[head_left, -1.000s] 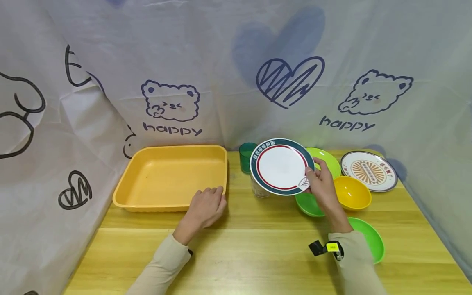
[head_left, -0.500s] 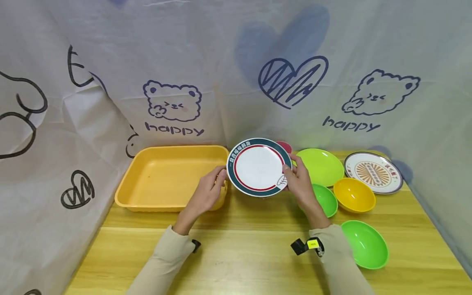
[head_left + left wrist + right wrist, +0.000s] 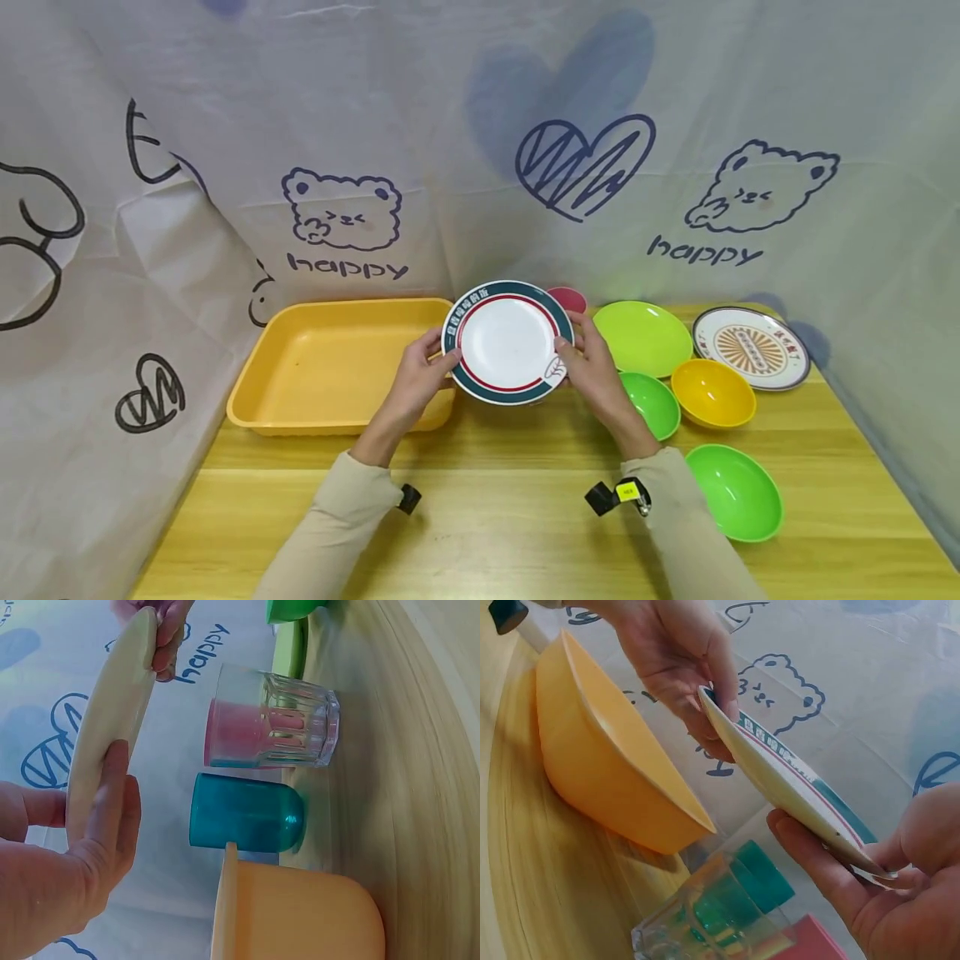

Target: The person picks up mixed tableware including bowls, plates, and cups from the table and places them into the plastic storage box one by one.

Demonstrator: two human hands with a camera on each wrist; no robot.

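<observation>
Held up in both hands is a white plate (image 3: 507, 342) with a dark green rim, a red ring and lettering. My left hand (image 3: 417, 375) pinches its left edge, thumb on the face and fingers underneath, as the left wrist view shows on the plate's pale underside (image 3: 112, 705). At the opposite edge my right hand (image 3: 596, 367) grips it the same way, its fingers (image 3: 817, 859) under the plate. The plate is above the table, between the yellow tray (image 3: 330, 431) and the bowls. In the head view it hides the cups behind it.
Behind the plate stand a clear glass (image 3: 300, 724), a teal cup (image 3: 244, 814) and a pink cup (image 3: 567, 300). To the right lie a lime plate (image 3: 643, 337), a sunburst-patterned plate (image 3: 783, 354), a yellow bowl (image 3: 712, 392), a small green bowl (image 3: 651, 404) and a larger green bowl (image 3: 735, 492).
My right hand has carried the plate leftward, away from the bowls. My left hand has left the tray's edge and taken hold of the plate's left rim.
</observation>
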